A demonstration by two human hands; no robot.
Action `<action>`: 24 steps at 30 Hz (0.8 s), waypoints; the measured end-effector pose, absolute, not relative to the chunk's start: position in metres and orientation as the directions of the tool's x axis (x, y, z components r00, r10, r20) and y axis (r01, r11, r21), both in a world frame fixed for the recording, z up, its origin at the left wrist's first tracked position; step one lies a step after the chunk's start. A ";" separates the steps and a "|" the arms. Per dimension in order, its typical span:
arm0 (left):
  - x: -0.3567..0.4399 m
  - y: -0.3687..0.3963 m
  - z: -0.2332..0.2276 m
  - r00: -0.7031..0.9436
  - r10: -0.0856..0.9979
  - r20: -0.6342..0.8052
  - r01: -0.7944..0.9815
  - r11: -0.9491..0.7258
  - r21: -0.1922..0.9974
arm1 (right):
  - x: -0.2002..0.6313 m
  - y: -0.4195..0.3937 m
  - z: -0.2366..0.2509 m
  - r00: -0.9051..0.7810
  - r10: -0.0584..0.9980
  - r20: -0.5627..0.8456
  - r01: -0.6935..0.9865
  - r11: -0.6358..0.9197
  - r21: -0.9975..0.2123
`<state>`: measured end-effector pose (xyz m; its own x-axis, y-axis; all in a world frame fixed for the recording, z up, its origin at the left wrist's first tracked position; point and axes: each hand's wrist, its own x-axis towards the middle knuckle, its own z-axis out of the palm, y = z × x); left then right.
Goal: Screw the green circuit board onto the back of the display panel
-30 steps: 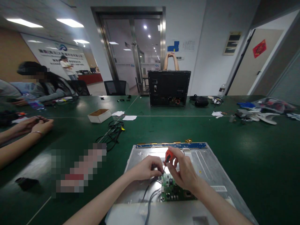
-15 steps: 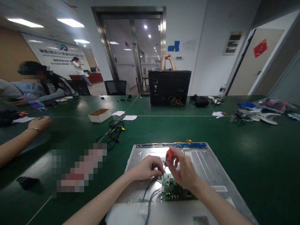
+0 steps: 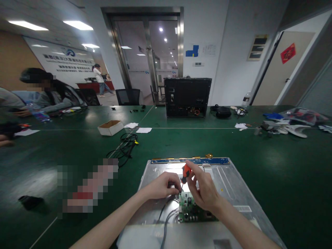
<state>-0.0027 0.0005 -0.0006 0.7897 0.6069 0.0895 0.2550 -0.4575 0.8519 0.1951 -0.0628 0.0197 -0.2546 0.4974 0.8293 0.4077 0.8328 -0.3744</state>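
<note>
A silver metal display panel (image 3: 228, 183) lies face down on the green table in front of me, with a blue strip (image 3: 192, 161) along its far edge. On it sits a small green circuit board (image 3: 190, 209) with grey cables (image 3: 166, 221) running off toward me. My right hand (image 3: 203, 190) grips a small orange-handled screwdriver (image 3: 185, 172), its tip pointing down at the board's top left corner. My left hand (image 3: 162, 186) pinches at that same corner, fingertips beside the screwdriver tip.
A black monitor housing (image 3: 187, 97) stands upright at the table's far side. A small cardboard box (image 3: 110, 127) and a coil of black cable (image 3: 124, 145) lie to the left. A seated person (image 3: 49, 93) is at far left. Parts lie at far right (image 3: 285, 126).
The neighbour's arms at the left edge have drawn back almost out of view. The raised arms behind the black housing have dropped out of sight. My right hand has turned the screwdriver slightly.
</note>
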 end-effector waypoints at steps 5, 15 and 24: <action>-0.002 0.000 0.001 0.789 0.607 0.098 0.248 -0.460 0.853 | 0.195 -0.062 0.017 -0.248 0.503 0.828 0.406 0.830 -0.383; -0.004 0.000 -0.002 0.774 0.625 0.095 0.267 -0.459 0.847 | 0.192 -0.062 0.020 -0.235 0.472 0.850 0.438 0.832 -0.341; -0.003 0.000 -0.002 0.780 0.620 0.083 0.266 -0.449 0.853 | 0.193 -0.062 0.019 -0.239 0.491 0.838 0.418 0.831 -0.367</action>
<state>-0.0032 0.0000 -0.0017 0.7805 0.6197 0.0828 0.2664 -0.4495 0.8526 0.1926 -0.0621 0.0187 -0.2392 0.4908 0.8378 0.4177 0.8309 -0.3675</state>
